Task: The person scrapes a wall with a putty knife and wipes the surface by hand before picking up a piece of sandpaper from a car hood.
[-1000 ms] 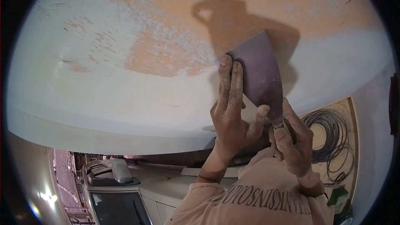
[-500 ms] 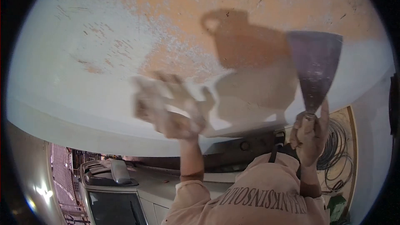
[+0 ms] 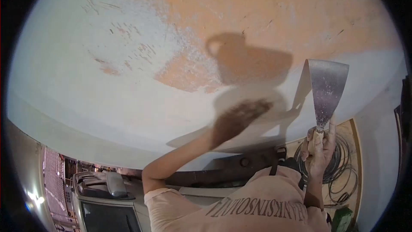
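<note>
In the head view my right hand (image 3: 319, 150) is closed round the handle of a putty knife (image 3: 328, 88), held upright. Its wide, dark, speckled blade flares upward in front of the wall (image 3: 128, 103). My left arm reaches across to the right. The left hand (image 3: 240, 122) lies in shadow, close over the pale part of the wall, its fingers stretched out and somewhat blurred. Above it, the orange surface (image 3: 274, 13) is patchily coated with whitish filler, with small scuffs and scratches to the left. My head and the knife cast dark shadows (image 3: 253, 66) on the wall.
At the lower left stands a parked vehicle (image 3: 107, 210) with a side mirror (image 3: 116, 184). A coil of black cable (image 3: 341, 163) lies at the lower right, near a green object (image 3: 342, 219). Another wall (image 3: 375, 146) runs along the right.
My left hand has swept right, towards the shadowed middle of the wall, and its fingers now point right. The putty knife, still in my right hand, sits lower in view, with its blade turned slightly.
</note>
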{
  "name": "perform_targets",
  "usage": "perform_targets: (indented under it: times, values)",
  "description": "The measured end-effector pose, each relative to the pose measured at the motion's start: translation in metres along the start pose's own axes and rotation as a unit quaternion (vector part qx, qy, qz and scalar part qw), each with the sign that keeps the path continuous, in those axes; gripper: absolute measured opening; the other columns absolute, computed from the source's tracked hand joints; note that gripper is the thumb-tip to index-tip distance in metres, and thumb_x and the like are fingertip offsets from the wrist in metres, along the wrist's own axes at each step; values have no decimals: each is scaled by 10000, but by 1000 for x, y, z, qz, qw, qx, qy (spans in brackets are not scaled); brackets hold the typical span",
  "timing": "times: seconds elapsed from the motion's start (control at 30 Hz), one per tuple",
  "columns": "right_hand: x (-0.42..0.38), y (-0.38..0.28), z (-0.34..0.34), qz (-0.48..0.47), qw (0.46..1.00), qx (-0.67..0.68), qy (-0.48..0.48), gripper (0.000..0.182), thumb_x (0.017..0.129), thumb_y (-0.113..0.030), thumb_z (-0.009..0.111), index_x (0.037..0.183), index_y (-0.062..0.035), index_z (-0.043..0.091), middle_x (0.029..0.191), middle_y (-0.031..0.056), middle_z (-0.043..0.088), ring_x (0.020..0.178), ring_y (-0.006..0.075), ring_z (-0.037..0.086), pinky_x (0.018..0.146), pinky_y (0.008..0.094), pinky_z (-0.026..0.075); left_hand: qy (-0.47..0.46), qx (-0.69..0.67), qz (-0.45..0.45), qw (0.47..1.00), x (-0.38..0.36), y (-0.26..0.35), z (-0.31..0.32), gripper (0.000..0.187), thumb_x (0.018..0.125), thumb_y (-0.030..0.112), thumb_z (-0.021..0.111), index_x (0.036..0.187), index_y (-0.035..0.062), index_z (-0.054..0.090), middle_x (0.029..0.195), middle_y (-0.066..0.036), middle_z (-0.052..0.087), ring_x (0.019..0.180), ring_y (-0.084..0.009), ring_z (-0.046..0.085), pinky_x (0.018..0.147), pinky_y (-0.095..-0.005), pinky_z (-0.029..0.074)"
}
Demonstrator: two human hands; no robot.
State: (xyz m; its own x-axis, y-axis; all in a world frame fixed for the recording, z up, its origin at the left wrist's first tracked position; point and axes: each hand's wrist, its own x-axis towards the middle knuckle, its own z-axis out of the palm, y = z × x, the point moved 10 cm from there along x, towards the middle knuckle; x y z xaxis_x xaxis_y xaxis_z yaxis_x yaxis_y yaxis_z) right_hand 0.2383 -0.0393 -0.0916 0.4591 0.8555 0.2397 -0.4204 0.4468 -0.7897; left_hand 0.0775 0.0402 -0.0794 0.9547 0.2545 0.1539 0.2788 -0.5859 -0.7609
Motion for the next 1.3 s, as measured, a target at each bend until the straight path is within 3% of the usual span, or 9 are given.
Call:
perform_targets:
  times: [0.2, 0.3, 0.43, 0.57, 0.8, 1.1, 1.17, 1.2, 1.3]
  values:
    - [-1, 0, -4, 20, 999, 10, 49, 657, 901, -143, 519, 1423, -57, 129, 786, 80, 515, 426, 65, 435, 346, 193, 368, 263, 77, -423, 864, -52, -207, -142, 777, 754, 504, 606, 1351, 69, 363, 1448, -227, 193, 1338, -467, 54, 1018, -640, 31]
    - [-1, 9, -12, 37, 997, 2, 72, 674, 891, -148, 536, 1423, -62, 130, 792, 84, 517, 430, 79, 443, 344, 199, 369, 232, 10, -400, 887, -32, -169, -105, 669, 757, 497, 586, 1243, 51, 481, 1374, -261, 315, 1294, -474, 215, 1016, -625, 151]
    - [0, -3, 0, 19, 999, 17, 28, 707, 882, -142, 533, 1434, -138, 91, 833, 96, 495, 414, 96, 430, 317, 191, 331, 80, 39, -25, 996, 15, -4, -11, 527, 821, 253, 431, 1296, 25, 427, 1414, -101, 323, 1254, -251, 362, 1000, -455, 304]
    - [1, 1, 1, 2, 1000, 27, 2, 709, 891, -145, 520, 1436, -156, 66, 822, 91, 489, 409, 99, 429, 310, 196, 336, 55, -304, 4, 951, 8, -9, 18, 594, 846, 185, 396, 1408, 75, 240, 1461, -61, 255, 1331, -197, 264, 1083, -417, 195]
    - [0, 0, 4, 2, 1000, 15, 9, 677, 897, -115, 497, 1436, -166, 89, 803, 84, 483, 388, 99, 412, 303, 194, 335, 257, -1, -389, 885, -46, -222, -146, 764, 760, 478, 585, 1399, 190, 280, 1480, -57, 203, 1352, -301, 191, 1047, -573, 136]
    - [-5, -6, 15, -8, 1000, 14, 16, 611, 924, -101, 427, 1433, -157, 94, 790, 83, 480, 411, 90, 406, 300, 189, 329, 73, -198, -45, 977, 5, 54, 48, 555, 850, 165, 379, 1375, 14, 279, 1468, -124, 207, 1334, -245, 248, 1092, -406, 221]
    - [-4, -6, 15, -11, 1000, 21, 6, 648, 915, -72, 455, 1434, -144, 75, 805, 93, 497, 420, 97, 418, 310, 201, 349, 148, -379, -32, 913, -11, 83, 61, 258, 794, 115, 498, 1017, 18, 587, 1245, -155, 511, 1194, -235, 459, 1093, -399, 244]
    - [-3, -6, 15, -7, 1000, 18, 6, 648, 914, -72, 456, 1434, -143, 75, 805, 94, 497, 421, 97, 420, 313, 200, 348, -129, -393, 64, 908, -11, 118, 89, 148, 798, 147, 511, 878, 69, 609, 912, -103, 647, 915, -246, 612, 994, -413, 379]
    - [-4, -7, 13, 4, 1000, 13, 3, 651, 912, -73, 461, 1433, -138, 76, 809, 98, 501, 425, 101, 424, 319, 198, 347, 32, -457, -108, 882, -20, 74, 55, 140, 802, 184, 525, 843, 105, 633, 691, -71, 613, 695, -252, 618, 808, -411, 472]
